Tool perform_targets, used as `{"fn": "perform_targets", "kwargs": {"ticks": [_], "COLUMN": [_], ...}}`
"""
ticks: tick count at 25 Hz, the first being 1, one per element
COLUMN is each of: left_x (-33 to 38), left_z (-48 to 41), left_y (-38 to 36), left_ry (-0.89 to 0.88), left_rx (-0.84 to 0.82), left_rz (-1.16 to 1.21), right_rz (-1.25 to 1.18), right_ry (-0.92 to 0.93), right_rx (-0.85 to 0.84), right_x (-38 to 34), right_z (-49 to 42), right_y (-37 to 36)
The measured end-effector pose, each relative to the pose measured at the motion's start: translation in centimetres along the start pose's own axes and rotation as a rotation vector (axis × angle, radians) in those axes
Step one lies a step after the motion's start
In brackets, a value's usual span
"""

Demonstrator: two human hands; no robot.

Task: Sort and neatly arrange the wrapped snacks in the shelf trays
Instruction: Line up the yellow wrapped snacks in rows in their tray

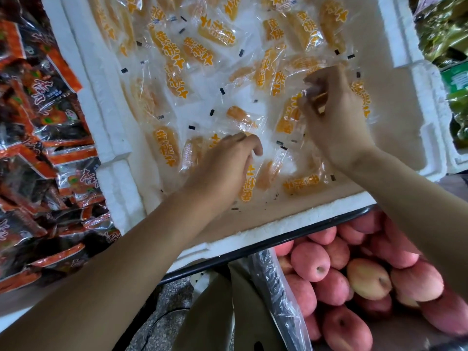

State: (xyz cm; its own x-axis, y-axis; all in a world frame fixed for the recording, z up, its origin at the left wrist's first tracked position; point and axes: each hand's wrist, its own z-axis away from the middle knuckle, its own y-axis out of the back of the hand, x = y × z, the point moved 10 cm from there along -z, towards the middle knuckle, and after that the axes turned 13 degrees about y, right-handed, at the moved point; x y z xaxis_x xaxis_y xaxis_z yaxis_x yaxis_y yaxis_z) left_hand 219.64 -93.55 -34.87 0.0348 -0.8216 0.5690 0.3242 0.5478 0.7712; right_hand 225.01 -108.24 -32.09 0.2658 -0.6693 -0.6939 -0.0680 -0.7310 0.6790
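A white foam tray (291, 221) holds several clear-wrapped yellow peach snacks (197, 50) with orange lettering, spread loosely over its floor. My left hand (222, 165) reaches into the near middle of the tray, fingers curled down onto a wrapped snack (193, 150) beneath it. My right hand (334, 115) hovers over the right side of the tray and pinches a clear wrapper (310, 93) between thumb and fingers. Another snack (288, 115) lies just left of that hand.
A pile of red-and-black wrapped snacks (43, 138) fills the tray to the left. Green packets (453, 46) sit at the far right. Pink peaches (354, 282) lie in a bin below the tray's front edge, beside a plastic bag (276, 290).
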Motion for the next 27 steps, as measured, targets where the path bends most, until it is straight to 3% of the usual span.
{"fn": "perform_targets", "kwargs": {"ticks": [3,7,11,17,21,24,27], "left_x": [0.8,2.4,2.2,-1.9,-1.5,-0.1,1.2], "left_z": [-0.8,-1.5,-1.9,-0.8,-0.6,0.1,0.8], "left_y": [-1.9,-5.0,-4.0,-2.0,-2.4,-1.6,-2.2], "left_ry": [-0.075,-0.145,-0.093,0.067,0.016,-0.091,-0.176], "left_rx": [-0.036,-0.154,-0.049,-0.040,-0.047,0.089,0.115], "left_rz": [-0.221,-0.322,-0.313,-0.210,-0.291,-0.304,-0.239], "right_rz": [0.000,0.030,0.023,-0.073,0.011,0.233,0.327], "right_ry": [-0.019,-0.104,-0.126,-0.102,-0.017,0.163,0.132], "right_rx": [-0.020,-0.008,0.010,-0.435,-0.696,-0.680,-0.677], "right_x": [0.4,2.0,2.4,1.0,-0.4,-1.9,-1.2], "right_z": [1.4,3.0,3.2,3.8,4.4,4.3,4.8], "right_y": [1.3,3.1,4.0,-2.6,-6.4,-5.6,-4.1]}}
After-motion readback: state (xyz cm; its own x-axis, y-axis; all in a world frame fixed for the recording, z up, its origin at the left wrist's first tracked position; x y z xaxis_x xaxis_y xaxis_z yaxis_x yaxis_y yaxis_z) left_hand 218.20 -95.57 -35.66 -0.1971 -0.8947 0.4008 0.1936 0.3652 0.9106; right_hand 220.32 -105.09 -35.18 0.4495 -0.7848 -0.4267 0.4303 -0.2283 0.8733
